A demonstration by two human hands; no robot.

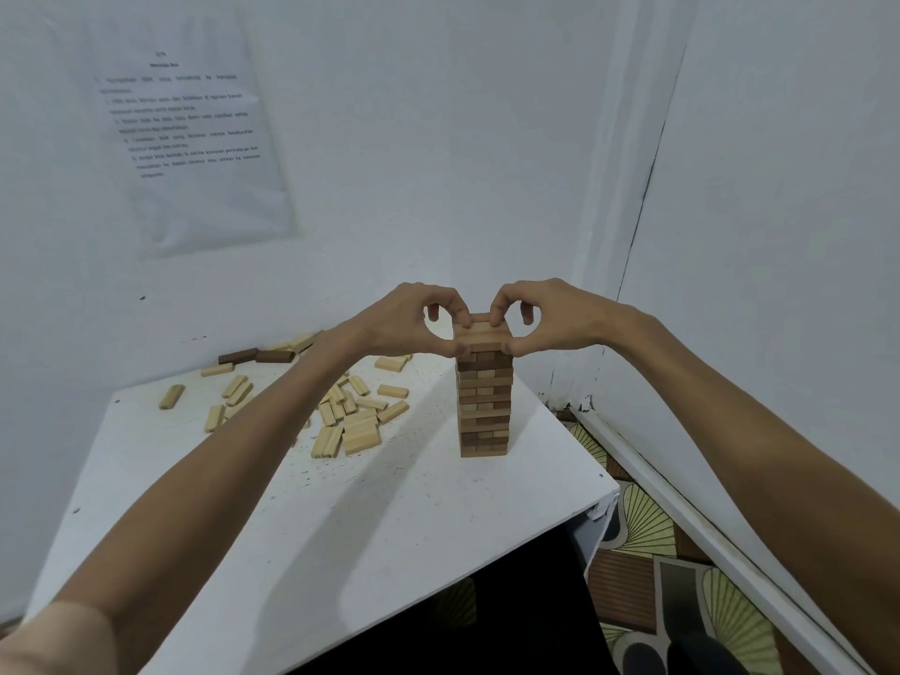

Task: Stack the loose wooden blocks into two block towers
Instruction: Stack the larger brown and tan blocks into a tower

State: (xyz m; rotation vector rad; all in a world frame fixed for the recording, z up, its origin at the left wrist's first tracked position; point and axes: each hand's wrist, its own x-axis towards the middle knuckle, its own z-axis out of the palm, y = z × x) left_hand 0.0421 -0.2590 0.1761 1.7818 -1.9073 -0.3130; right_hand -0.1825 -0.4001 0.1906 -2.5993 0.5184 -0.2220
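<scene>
A tall tower of wooden blocks (484, 406) stands near the right edge of the white table (341, 528). Its layers mix light and dark wood. My left hand (414, 319) pinches the top layer of blocks (479, 333) from the left, thumb low and fingers on top. My right hand (545, 316) pinches the same layer from the right. Loose light blocks (350, 421) lie scattered on the table's left and back part. Two dark blocks (253, 355) lie against the back wall.
The table sits in a corner, with white walls behind and to the right. A printed sheet (195, 138) hangs on the left wall. The table's right edge (604, 494) drops to a patterned floor (682, 577).
</scene>
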